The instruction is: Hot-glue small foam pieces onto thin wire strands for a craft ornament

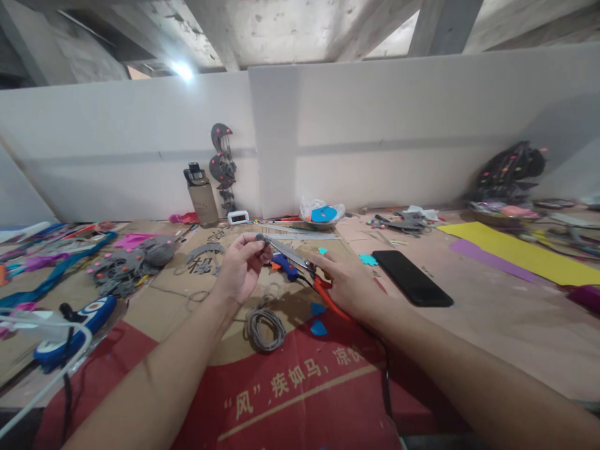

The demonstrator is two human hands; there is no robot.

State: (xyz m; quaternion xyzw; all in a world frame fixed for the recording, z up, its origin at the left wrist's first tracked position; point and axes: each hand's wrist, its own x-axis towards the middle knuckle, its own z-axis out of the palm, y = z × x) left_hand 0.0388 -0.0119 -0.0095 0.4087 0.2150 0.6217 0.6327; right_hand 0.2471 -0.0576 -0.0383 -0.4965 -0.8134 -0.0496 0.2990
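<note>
My left hand point(244, 262) is raised over the cardboard, fingers pinched on the end of a grey cord point(260, 240). From there the cord drops to a loose coil point(265, 326) lying on the cardboard point(187, 294). My right hand point(347, 281) grips red-handled scissors point(300, 259), whose metal blades point left and reach the cord at my left fingertips. A blue glue gun point(284, 266) lies just behind the blades. Small blue felt pieces point(319, 319) lie under my right wrist.
A black phone point(412, 278) lies right of my hands. At the back stand a water bottle point(201, 195), a grey felt ornament point(224, 169) and a bowl with blue pieces point(322, 215). Grey felt scraps point(126, 265) lie left, yellow and purple sheets point(515, 250) right.
</note>
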